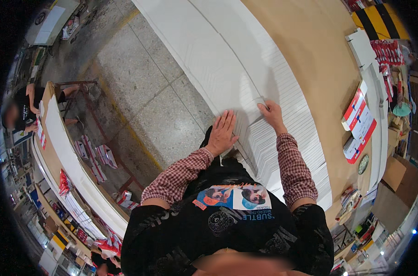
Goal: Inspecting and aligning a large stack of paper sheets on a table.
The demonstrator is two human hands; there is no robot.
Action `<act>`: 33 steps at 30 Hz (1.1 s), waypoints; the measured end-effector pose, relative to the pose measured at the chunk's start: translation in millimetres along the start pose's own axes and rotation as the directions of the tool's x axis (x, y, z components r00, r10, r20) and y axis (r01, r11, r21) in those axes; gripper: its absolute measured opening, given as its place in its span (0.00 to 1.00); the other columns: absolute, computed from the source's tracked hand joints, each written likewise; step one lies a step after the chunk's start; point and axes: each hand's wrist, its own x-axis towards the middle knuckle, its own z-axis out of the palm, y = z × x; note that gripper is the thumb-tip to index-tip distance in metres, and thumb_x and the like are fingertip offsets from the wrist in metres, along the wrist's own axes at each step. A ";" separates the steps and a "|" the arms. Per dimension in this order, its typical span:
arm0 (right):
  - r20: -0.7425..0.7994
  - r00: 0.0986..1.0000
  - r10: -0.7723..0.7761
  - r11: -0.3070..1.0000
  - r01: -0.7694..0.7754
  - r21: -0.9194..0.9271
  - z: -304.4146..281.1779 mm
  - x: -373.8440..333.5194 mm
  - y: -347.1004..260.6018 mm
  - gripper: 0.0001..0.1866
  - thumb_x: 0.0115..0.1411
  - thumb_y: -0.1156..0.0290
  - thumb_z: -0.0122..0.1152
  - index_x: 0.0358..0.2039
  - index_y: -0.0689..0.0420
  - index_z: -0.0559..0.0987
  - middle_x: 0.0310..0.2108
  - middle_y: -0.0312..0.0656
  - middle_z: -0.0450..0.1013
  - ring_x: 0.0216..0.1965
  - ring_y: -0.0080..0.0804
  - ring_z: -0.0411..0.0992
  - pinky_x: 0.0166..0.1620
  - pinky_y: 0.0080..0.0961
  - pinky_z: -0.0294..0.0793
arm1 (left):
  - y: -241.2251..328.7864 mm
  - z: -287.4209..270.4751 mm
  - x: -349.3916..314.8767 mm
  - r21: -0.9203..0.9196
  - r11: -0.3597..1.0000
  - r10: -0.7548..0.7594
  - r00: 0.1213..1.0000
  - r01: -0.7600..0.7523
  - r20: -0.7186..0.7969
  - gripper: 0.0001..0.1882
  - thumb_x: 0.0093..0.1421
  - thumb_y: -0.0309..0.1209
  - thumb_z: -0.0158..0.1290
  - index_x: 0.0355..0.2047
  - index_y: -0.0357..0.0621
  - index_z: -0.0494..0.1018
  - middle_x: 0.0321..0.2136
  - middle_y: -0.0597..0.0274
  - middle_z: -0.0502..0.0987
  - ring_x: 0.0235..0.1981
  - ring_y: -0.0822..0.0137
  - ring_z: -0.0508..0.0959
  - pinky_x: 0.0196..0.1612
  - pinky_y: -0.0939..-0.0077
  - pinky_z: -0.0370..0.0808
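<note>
Long rows of overlapping white card sheets (218, 55) lie on a brown-topped table, fanned so that their edges show as fine lines. My left hand (223, 134) rests flat on the near left edge of the sheets, fingers stretched out and together. Just right of it, my right hand (272, 116) is closed at the seam between two rows, thumb and fingers pressed together. A small dark bit shows at its fingertips, too small to name. Nearer my body, a stepped stack of white sheets (269, 154) lies between my forearms.
Right of the sheets stretches the brown tabletop (305, 50), with red and white printed boxes (360, 122) and a round item (363, 164) near its far edge. On the left, a person (22, 108) works at another table (59, 133). Red-white cartons (93, 158) lie on the speckled floor.
</note>
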 end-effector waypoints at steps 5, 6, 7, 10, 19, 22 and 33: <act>0.026 0.999 0.046 0.996 -0.043 -0.082 0.3 10.1 3.1 0.18 0.51 0.60 0.62 0.18 0.62 0.69 0.14 0.39 0.60 0.19 0.29 0.57 0.24 0.26 0.59 | 2.0 -3.3 1.5 -0.025 1.000 0.014 0.998 -0.015 -0.057 0.41 0.48 0.40 0.55 0.58 0.35 0.51 0.60 0.48 0.48 0.62 0.52 0.46 0.61 0.58 0.47; -0.030 0.999 -0.037 0.999 0.038 0.016 2.2 16.7 -5.1 0.15 0.49 0.62 0.62 0.21 0.60 0.71 0.19 0.41 0.64 0.24 0.35 0.62 0.27 0.29 0.62 | 2.6 -6.1 3.2 -0.014 1.000 0.005 0.998 -0.006 -0.068 0.41 0.48 0.40 0.55 0.58 0.35 0.51 0.60 0.48 0.48 0.62 0.52 0.46 0.61 0.58 0.47; -0.095 0.990 -0.108 0.987 0.118 0.107 1.3 20.9 -11.7 0.13 0.47 0.63 0.63 0.24 0.59 0.73 0.24 0.43 0.68 0.29 0.41 0.67 0.29 0.32 0.64 | 4.8 -10.1 4.9 -0.013 1.000 -0.006 0.994 0.005 -0.108 0.41 0.47 0.39 0.56 0.58 0.36 0.51 0.60 0.48 0.48 0.62 0.52 0.46 0.61 0.57 0.47; -0.197 0.818 -0.541 0.841 0.522 -0.140 -2.8 47.4 -27.4 0.11 0.44 0.68 0.64 0.26 0.58 0.73 0.28 0.40 0.67 0.30 0.37 0.66 0.30 0.29 0.64 | 2.4 -8.7 12.3 0.030 0.999 -0.030 0.989 0.035 -0.144 0.40 0.47 0.37 0.57 0.57 0.37 0.52 0.60 0.49 0.49 0.62 0.51 0.47 0.60 0.57 0.48; 0.248 0.957 -0.152 0.986 0.129 0.109 -30.8 37.1 -29.8 0.11 0.50 0.66 0.61 0.21 0.61 0.72 0.16 0.39 0.64 0.20 0.29 0.63 0.27 0.24 0.64 | -11.2 -4.2 0.2 0.067 0.994 -0.079 0.989 0.088 -0.122 0.37 0.50 0.36 0.54 0.58 0.41 0.53 0.60 0.55 0.51 0.62 0.55 0.49 0.60 0.56 0.49; 0.308 0.951 0.037 0.942 -0.136 0.308 -22.6 7.2 16.8 0.17 0.55 0.64 0.57 0.17 0.63 0.67 0.15 0.32 0.61 0.22 0.19 0.57 0.24 0.22 0.59 | -8.9 0.4 4.4 0.064 0.995 -0.064 0.992 0.071 -0.110 0.36 0.51 0.36 0.54 0.58 0.42 0.53 0.60 0.56 0.52 0.62 0.56 0.50 0.60 0.56 0.49; 0.105 0.994 0.011 0.995 0.000 -0.099 -2.8 1.8 15.5 0.21 0.57 0.58 0.51 0.18 0.64 0.65 0.15 0.47 0.57 0.19 0.33 0.57 0.26 0.29 0.58 | -12.3 -2.5 7.0 0.123 0.990 -0.059 0.995 0.069 -0.082 0.33 0.53 0.38 0.51 0.58 0.43 0.54 0.61 0.58 0.51 0.62 0.58 0.50 0.60 0.57 0.49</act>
